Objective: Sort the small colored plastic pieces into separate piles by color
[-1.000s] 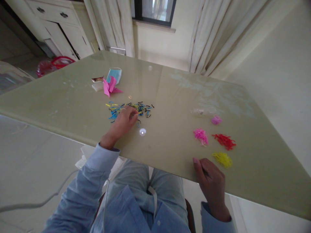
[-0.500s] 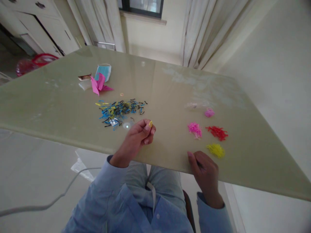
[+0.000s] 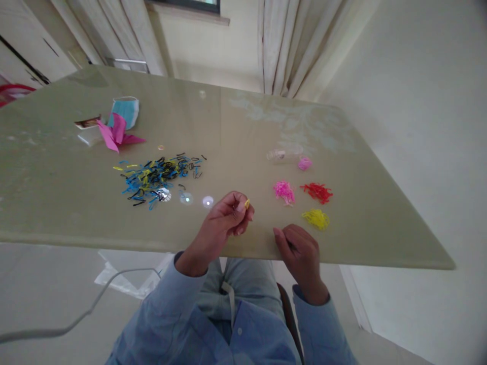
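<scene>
My left hand (image 3: pixel 224 220) is closed in a pinch over the table's front part, with a small yellow rubber band (image 3: pixel 247 204) between thumb and forefinger. My right hand (image 3: pixel 300 248) rests as a loose fist at the front edge; nothing shows in it, and its palm is hidden. Just beyond that fist lies a pile of yellow rubber bands (image 3: pixel 316 219). Behind it are a red pile (image 3: pixel 318 192) and a pink pile (image 3: pixel 284 192). To the left of my left hand spreads a mixed heap of black, blue and yellow bands (image 3: pixel 155 175).
A clear plastic tube (image 3: pixel 286 154) lies beyond the sorted piles, beside a light pink clump (image 3: pixel 305 162). At the back left are a blue face mask (image 3: pixel 126 111), a folded pink paper shape (image 3: pixel 117 134) and a small card (image 3: pixel 88 122). The table's front edge runs before my lap.
The view has turned to the right. My left hand has moved right, away from the mixed heap and nearer my right hand, still pinching the yellow band. My right hand stays by the yellow pile.
</scene>
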Demonstrator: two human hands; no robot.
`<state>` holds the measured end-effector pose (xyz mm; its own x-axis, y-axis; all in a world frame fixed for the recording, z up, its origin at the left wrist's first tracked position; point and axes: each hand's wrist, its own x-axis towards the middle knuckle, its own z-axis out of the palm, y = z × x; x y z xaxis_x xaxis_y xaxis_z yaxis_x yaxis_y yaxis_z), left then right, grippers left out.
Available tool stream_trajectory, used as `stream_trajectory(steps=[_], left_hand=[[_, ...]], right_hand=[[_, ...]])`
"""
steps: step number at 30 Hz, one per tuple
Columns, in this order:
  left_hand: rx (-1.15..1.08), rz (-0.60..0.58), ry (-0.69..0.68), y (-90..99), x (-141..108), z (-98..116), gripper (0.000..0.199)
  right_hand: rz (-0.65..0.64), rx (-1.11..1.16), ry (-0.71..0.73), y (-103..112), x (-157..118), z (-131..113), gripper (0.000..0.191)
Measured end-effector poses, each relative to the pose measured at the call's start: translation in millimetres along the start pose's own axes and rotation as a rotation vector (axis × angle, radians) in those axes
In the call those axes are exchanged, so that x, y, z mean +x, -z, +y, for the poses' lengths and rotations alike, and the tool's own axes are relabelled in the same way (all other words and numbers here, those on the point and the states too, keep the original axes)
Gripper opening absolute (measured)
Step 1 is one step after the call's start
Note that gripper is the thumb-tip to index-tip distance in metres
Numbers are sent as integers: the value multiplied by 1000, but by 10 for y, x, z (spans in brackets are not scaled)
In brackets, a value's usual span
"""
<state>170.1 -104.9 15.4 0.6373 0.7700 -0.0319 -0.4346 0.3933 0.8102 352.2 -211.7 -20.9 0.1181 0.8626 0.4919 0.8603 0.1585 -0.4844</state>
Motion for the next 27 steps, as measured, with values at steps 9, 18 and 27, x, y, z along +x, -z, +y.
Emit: stream_trajectory(steps=[9,18,27], left_hand=[[294,125,-46,-116,23,-73,33],[273,83,-8,-348,183,-266,30],[923,-128,-188,-637,685,-406,13]], right_hand=[[-6,13,-8,-13,7,-1,40],[19,-18,-25,-27,-1,-5,41],[9,90,115,-11,-40,27,34]])
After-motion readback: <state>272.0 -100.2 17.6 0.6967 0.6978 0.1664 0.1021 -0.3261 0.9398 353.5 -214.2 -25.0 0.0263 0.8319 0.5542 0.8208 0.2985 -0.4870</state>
